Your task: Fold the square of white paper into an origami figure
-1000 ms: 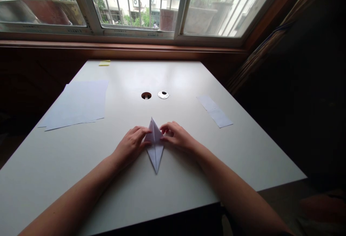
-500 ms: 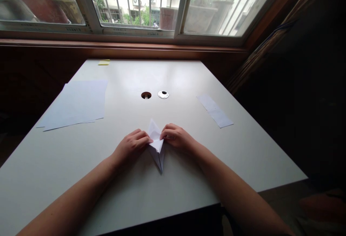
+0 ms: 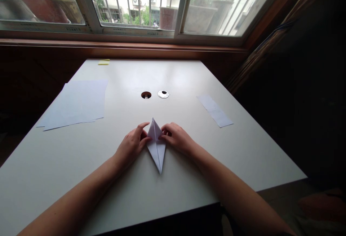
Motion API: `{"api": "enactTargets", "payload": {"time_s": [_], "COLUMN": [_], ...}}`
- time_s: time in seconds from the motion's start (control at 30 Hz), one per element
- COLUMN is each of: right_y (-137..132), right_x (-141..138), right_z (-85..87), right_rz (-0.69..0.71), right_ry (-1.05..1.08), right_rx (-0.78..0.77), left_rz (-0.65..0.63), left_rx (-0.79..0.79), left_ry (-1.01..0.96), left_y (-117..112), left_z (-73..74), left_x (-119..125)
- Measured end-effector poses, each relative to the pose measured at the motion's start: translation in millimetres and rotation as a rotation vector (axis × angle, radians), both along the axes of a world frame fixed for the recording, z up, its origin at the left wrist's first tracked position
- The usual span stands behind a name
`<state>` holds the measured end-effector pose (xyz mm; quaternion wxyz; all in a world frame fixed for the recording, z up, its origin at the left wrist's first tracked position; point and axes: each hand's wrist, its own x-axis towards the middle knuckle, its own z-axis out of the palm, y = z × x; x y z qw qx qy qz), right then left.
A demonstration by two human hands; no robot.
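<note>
A white folded paper [image 3: 156, 149] lies on the table as a long, narrow diamond, with a crease down its middle and one point toward me. At its left edge is my left hand [image 3: 132, 142], its thumb on the paper and its index finger raised off it; the other fingers are curled and partly hidden. My right hand [image 3: 177, 136] holds the right edge, thumb laid over the paper and fingers bent behind it.
Several white sheets [image 3: 78, 102] lie on the left of the white table [image 3: 121, 200]. A creased paper strip [image 3: 215, 111] is on the right. Toward the back are a round cable hole [image 3: 146, 95], its metal cover [image 3: 163, 94] and yellow sticky notes [image 3: 104, 62].
The raised upper flap of the folded paper has gone down to the far side, so the shape now lies as a flat diamond. My left index finger has lifted away from it.
</note>
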<state>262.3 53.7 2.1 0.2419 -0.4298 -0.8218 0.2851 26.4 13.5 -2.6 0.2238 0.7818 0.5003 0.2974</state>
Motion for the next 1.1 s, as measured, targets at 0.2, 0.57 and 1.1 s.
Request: {"api": "enactTargets", "payload": {"time_s": [0.2,0.57,1.1], "right_y": [-3.9,-3.5,-5.3], "right_x": [-1.0,-3.4,-5.0], "right_z": [-4.5,2.0,-0.3], "right_rz": [-0.064,-0.091,-0.045], "right_ry": [0.059,0.045,-0.062], "right_rx": [-0.048,-0.034,0.184], "left_rz": [0.055,0.027,-0.067], "left_rx": [0.177,0.119,0.28], "left_ry": [0.135,0.092,0.448], "left_y": [-3.4,0.8,-1.5], "left_z": [-2.7,-3.1,-3.2], "left_x": [5.9,5.4,8.6]}}
